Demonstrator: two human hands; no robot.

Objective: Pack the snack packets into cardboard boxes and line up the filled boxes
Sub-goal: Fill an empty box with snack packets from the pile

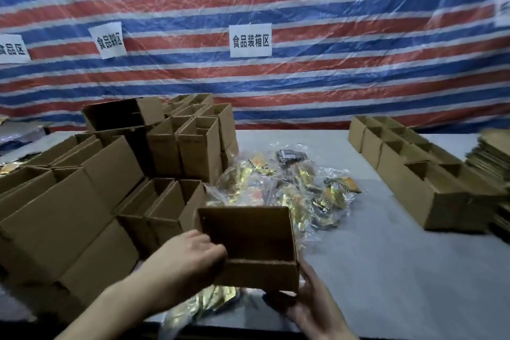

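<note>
I hold an open cardboard box (pixel 248 246) above the table's near edge, its opening turned toward me. My left hand (pixel 190 259) grips its left wall, fingers reaching inside. My right hand (pixel 306 303) supports it from below at the right corner, fingers curled under it. A heap of snack packets (pixel 292 182) in clear plastic bags lies behind the box at mid-table. More gold packets (pixel 204 303) lie under the box near the edge.
Several open empty boxes (pixel 176 152) are stacked at the left and back left. A row of boxes (pixel 414 174) runs along the right side, with flat cardboard (pixel 491 152) piled beyond. The grey table (pixel 386 270) meets a striped tarp wall (pixel 303 77) carrying paper signs.
</note>
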